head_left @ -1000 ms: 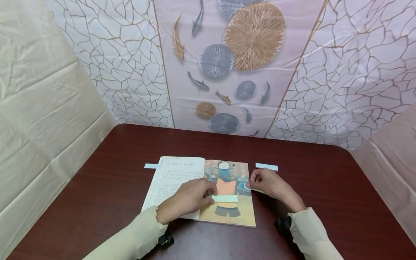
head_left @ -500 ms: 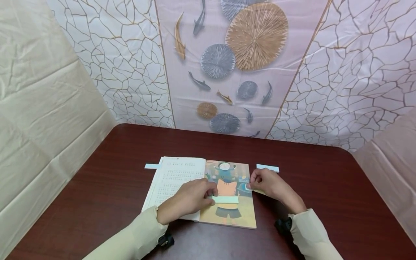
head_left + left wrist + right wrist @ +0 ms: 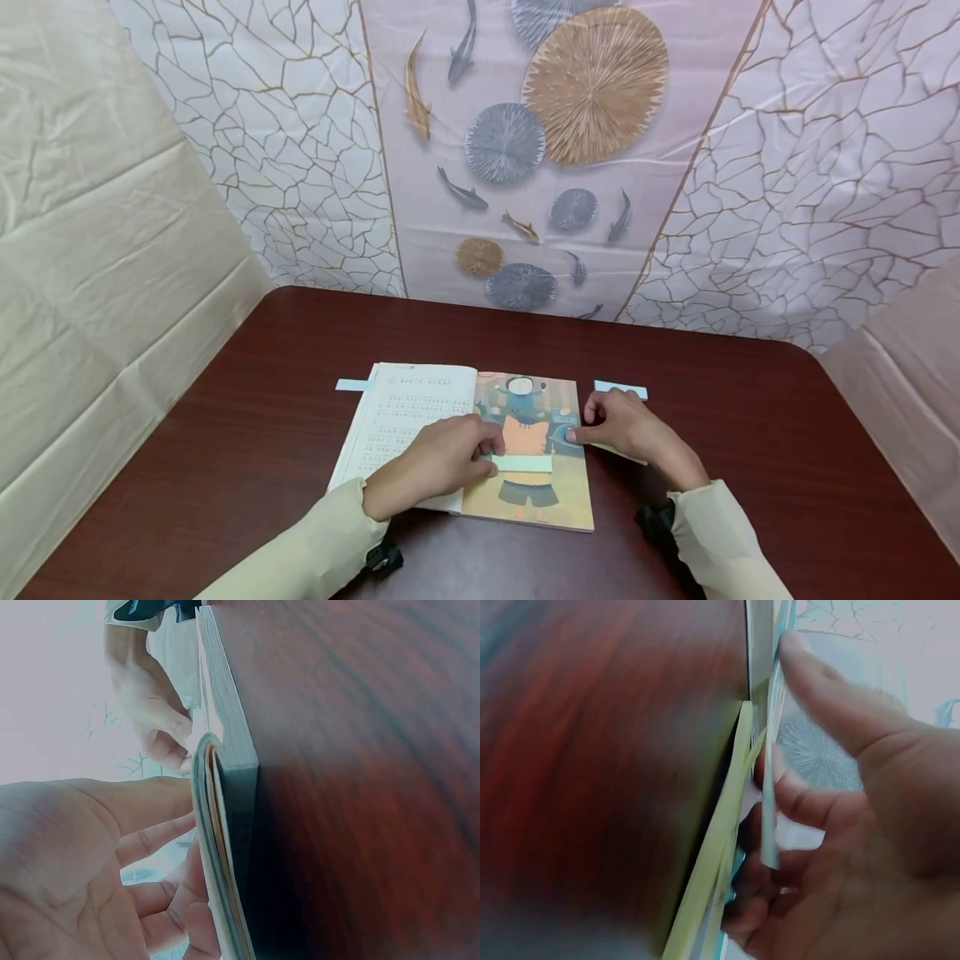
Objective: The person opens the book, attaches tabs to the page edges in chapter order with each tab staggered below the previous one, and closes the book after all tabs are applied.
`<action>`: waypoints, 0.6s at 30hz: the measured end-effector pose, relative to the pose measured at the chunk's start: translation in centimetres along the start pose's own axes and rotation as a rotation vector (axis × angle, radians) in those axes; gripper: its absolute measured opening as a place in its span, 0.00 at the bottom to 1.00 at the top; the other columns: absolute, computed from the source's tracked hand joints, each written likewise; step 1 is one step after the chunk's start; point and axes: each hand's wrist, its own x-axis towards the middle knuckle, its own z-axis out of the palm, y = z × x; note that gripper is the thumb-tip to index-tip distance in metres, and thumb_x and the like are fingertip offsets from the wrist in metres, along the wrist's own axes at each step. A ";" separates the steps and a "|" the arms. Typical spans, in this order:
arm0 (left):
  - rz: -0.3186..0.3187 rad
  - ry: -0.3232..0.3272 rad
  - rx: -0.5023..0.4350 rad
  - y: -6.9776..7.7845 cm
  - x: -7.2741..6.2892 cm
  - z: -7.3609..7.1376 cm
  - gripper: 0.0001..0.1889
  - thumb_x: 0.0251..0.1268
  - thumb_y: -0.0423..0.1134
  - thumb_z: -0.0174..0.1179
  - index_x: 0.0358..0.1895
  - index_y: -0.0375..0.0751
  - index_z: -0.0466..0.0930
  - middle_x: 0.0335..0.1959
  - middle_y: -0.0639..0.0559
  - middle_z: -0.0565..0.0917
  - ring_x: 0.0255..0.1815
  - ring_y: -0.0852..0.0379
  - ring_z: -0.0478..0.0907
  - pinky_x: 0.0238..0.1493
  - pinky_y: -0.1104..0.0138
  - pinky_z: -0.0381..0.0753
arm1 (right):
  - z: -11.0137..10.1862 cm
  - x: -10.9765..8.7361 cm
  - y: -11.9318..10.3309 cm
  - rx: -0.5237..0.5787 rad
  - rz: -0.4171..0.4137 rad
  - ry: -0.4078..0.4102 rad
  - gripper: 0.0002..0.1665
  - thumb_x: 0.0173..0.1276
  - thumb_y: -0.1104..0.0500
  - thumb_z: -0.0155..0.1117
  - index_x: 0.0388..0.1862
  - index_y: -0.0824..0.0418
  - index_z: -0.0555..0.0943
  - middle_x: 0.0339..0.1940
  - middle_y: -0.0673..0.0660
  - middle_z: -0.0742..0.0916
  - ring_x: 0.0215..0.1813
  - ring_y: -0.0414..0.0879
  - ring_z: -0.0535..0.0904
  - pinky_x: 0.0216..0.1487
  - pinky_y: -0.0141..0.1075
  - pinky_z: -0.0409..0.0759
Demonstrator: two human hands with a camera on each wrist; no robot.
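Observation:
An open book lies flat, with text on its left page and a cartoon picture on its right page. My left hand rests on it near the gutter, fingers bent loosely and fingertips touching the right page beside a pale green strip. At the book's right edge is my right hand. Its straight thumb presses on the page margin, as the right wrist view also shows. Under that hand a pale paper strip juts out from the book edge. A yellow paper pad lies just below it on the table.
A light blue strip lies on the dark red table behind my right hand. Another light blue strip pokes out from the book's left side. Patterned cloth hangs behind the table.
My right thumb has slid slightly over the page edge and now covers the small white patch seen there earlier. My left hand stays in place. The view has shifted slightly.

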 end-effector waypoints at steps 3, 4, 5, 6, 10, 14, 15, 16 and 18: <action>-0.001 -0.002 0.003 -0.2 0.1 0.0 0.07 0.67 0.38 0.74 0.42 0.54 0.86 0.33 0.64 0.80 0.34 0.67 0.75 0.35 0.68 0.76 | -0.2 0.7 -0.1 -0.037 0.059 -0.033 0.25 0.64 0.45 0.81 0.33 0.58 0.75 0.29 0.54 0.77 0.39 0.50 0.71 0.38 0.40 0.70; 0.003 -0.003 0.004 -0.1 0.2 0.0 0.06 0.68 0.39 0.74 0.42 0.54 0.86 0.33 0.64 0.80 0.34 0.67 0.75 0.35 0.69 0.76 | -0.4 0.8 0.0 -0.047 0.086 -0.039 0.26 0.64 0.44 0.81 0.33 0.58 0.74 0.30 0.55 0.77 0.40 0.51 0.70 0.37 0.40 0.70; 0.005 -0.005 0.004 0.0 0.3 0.0 0.06 0.68 0.39 0.73 0.42 0.54 0.86 0.33 0.64 0.80 0.34 0.67 0.75 0.35 0.69 0.76 | -0.7 0.9 0.0 -0.050 0.113 -0.045 0.27 0.63 0.43 0.82 0.33 0.59 0.74 0.31 0.55 0.76 0.41 0.51 0.70 0.36 0.40 0.70; 0.006 -0.005 0.001 0.1 0.4 -0.1 0.06 0.68 0.39 0.73 0.43 0.54 0.86 0.33 0.64 0.80 0.34 0.67 0.74 0.35 0.68 0.76 | -0.9 1.0 0.1 -0.053 0.132 -0.051 0.29 0.63 0.42 0.82 0.33 0.59 0.73 0.31 0.56 0.76 0.41 0.52 0.69 0.36 0.40 0.70; -0.004 -0.009 -0.016 0.2 0.7 -0.1 0.06 0.68 0.39 0.73 0.43 0.54 0.86 0.32 0.65 0.79 0.33 0.67 0.74 0.35 0.68 0.76 | -1.3 1.3 0.3 -0.034 0.140 -0.070 0.30 0.63 0.42 0.81 0.33 0.59 0.71 0.30 0.55 0.73 0.38 0.50 0.68 0.34 0.39 0.68; -0.025 -0.016 -0.048 -0.1 0.5 0.0 0.07 0.67 0.38 0.74 0.41 0.55 0.86 0.31 0.65 0.79 0.32 0.67 0.74 0.34 0.68 0.76 | -1.1 1.2 0.6 0.014 0.070 -0.086 0.28 0.67 0.43 0.78 0.33 0.59 0.71 0.27 0.53 0.71 0.30 0.46 0.65 0.33 0.38 0.66; -0.028 -0.017 -0.054 -0.1 0.5 0.0 0.07 0.67 0.38 0.74 0.41 0.55 0.86 0.31 0.65 0.79 0.32 0.67 0.75 0.35 0.68 0.76 | -1.0 1.2 0.6 0.018 0.053 -0.087 0.27 0.69 0.44 0.77 0.32 0.59 0.71 0.26 0.52 0.71 0.30 0.45 0.65 0.33 0.38 0.66; -0.030 -0.016 -0.059 -0.2 0.4 0.1 0.07 0.66 0.38 0.74 0.41 0.55 0.86 0.31 0.65 0.79 0.32 0.67 0.75 0.35 0.67 0.76 | -0.9 1.1 0.6 0.017 0.042 -0.089 0.26 0.70 0.44 0.76 0.32 0.59 0.71 0.26 0.52 0.71 0.30 0.45 0.65 0.33 0.38 0.66; -0.025 -0.017 -0.063 -0.3 0.4 0.1 0.07 0.67 0.37 0.74 0.41 0.55 0.86 0.32 0.65 0.80 0.33 0.66 0.75 0.35 0.67 0.76 | -0.9 1.1 0.6 -0.005 0.025 -0.085 0.26 0.72 0.44 0.74 0.32 0.59 0.71 0.27 0.53 0.71 0.32 0.47 0.66 0.35 0.39 0.67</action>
